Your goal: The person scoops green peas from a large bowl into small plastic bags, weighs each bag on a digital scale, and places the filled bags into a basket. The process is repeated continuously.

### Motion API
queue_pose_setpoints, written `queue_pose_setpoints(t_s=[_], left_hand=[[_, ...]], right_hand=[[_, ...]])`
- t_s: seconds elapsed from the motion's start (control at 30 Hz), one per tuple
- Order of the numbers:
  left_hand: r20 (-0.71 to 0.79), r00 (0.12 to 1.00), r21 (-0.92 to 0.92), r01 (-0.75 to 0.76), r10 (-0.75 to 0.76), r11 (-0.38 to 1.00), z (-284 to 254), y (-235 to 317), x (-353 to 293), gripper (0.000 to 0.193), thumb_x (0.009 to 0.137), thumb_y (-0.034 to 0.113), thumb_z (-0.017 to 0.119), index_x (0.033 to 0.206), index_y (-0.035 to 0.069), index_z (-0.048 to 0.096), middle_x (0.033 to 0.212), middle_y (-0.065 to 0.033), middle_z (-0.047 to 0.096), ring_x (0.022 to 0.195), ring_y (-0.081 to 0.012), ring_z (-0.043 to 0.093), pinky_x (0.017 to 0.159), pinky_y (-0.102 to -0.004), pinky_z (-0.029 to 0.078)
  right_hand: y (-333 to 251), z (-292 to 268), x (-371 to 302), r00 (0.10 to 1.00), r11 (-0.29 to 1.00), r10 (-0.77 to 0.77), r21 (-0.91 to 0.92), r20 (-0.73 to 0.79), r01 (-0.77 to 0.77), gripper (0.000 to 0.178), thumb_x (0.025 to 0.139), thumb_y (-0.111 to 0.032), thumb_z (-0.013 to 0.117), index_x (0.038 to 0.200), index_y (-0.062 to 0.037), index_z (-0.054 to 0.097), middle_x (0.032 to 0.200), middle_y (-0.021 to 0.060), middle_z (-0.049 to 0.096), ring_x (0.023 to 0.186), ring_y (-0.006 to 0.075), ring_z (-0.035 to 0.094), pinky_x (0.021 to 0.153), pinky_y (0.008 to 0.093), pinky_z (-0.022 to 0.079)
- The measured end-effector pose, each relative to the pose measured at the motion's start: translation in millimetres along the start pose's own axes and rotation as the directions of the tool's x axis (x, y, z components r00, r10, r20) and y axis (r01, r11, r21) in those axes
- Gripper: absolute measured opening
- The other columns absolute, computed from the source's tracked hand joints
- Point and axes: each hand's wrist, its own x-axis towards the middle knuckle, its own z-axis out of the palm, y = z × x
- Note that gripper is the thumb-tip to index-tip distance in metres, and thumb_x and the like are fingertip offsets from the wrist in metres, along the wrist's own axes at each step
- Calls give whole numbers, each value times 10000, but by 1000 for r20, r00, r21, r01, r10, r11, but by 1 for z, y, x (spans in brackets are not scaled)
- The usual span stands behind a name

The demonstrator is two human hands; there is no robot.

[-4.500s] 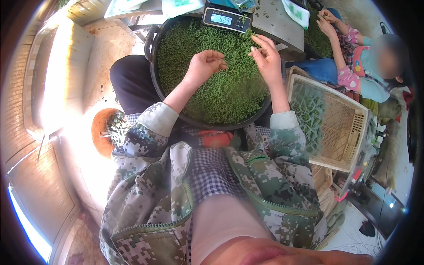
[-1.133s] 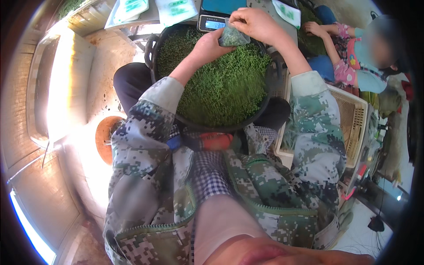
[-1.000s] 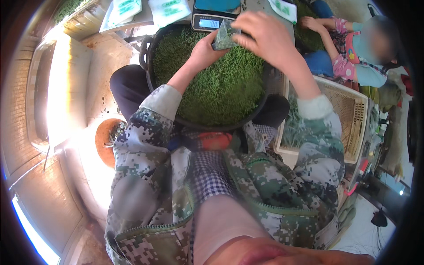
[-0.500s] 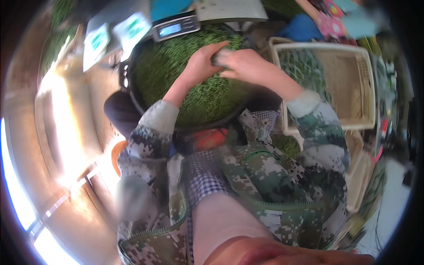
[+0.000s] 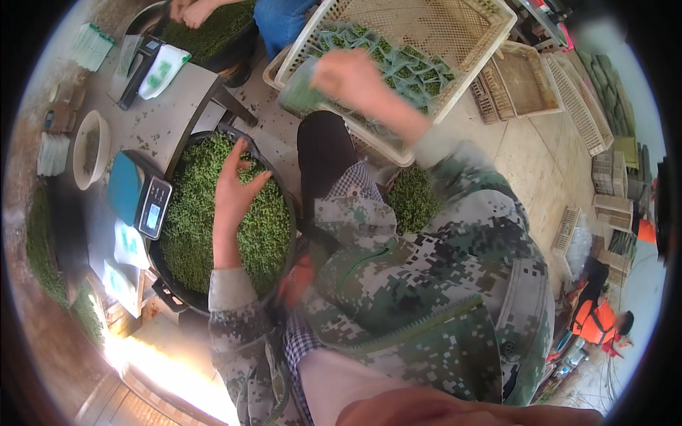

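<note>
My left hand [image 5: 238, 186] is over a round black tub [image 5: 292, 220], its fingers spread and nothing in them. Loose small green berries, like green peppercorns, fill the tub [image 5: 192, 213]. My right hand [image 5: 349, 77] is blurred by motion over the near left side of a cream plastic crate [image 5: 433, 28]. Its fingers are closed on a clear plastic bag [image 5: 301, 88] with green contents. Below that hand, several filled bags [image 5: 408, 67] lie in rows inside the crate.
A digital scale [image 5: 153, 206] with a lit display stands left of the tub, beside white-and-green packets [image 5: 130, 245]. A table [image 5: 145, 124] holds a white bowl [image 5: 92, 149]. At the far left, another person's hands [image 5: 195, 11] work over a second tub. Stacked crates [image 5: 526, 78] stand right.
My view has turned to the right. My hands, together over the tub before, are now apart: the right has carried the bag to the crate, while the left has opened over the berries.
</note>
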Motion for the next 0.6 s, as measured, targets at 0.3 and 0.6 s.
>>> queue_pose_setpoints(t_s=[0.3, 0.6], left_hand=[[-25, 999, 3, 26, -26, 1000, -14, -33, -33, 437, 796, 79, 663, 1213, 10, 552, 1076, -89, 631, 842, -141, 590, 803, -293, 474], [-642, 656, 118, 595, -396, 795, -166, -112, -178, 344, 851, 384, 582, 837, 59, 693, 606, -41, 633, 544, -133, 577, 558, -295, 453]], right_hand=[[260, -53, -105, 652, 734, 636, -584, 413, -346, 245, 815, -287, 604, 1001, -132, 638, 996, 149, 634, 936, 344, 595, 813, 440, 457], [110, 0, -51, 955, 930, 292, -245, 47, -273, 173, 809, -210, 647, 974, -160, 665, 1045, 47, 659, 970, 251, 617, 840, 457, 434]])
